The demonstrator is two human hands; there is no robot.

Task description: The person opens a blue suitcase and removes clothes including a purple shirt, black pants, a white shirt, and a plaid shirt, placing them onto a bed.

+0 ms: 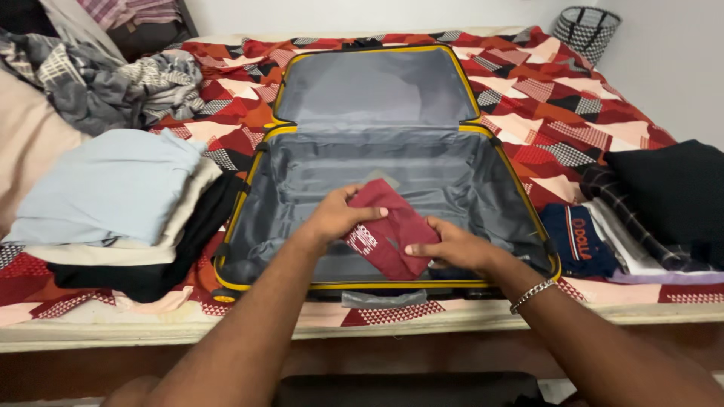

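Observation:
An open suitcase (249,188) with a grey lining and yellow trim lies on the bed, lid propped toward the far side. Inside its near half, both my hands hold a small folded maroon garment (392,226) with white print. My left hand (339,217) grips its left edge with thumb on top. My right hand (452,245) pinches its lower right edge; a silver bracelet (532,294) sits on that wrist.
To the left of the case is a stack of folded clothes (113,188) in pale blue, cream and black. Dark folded clothes (664,203) and a navy garment (577,241) lie on the right. The red patterned bedspread (543,98) covers the bed; a basket (584,30) stands far right.

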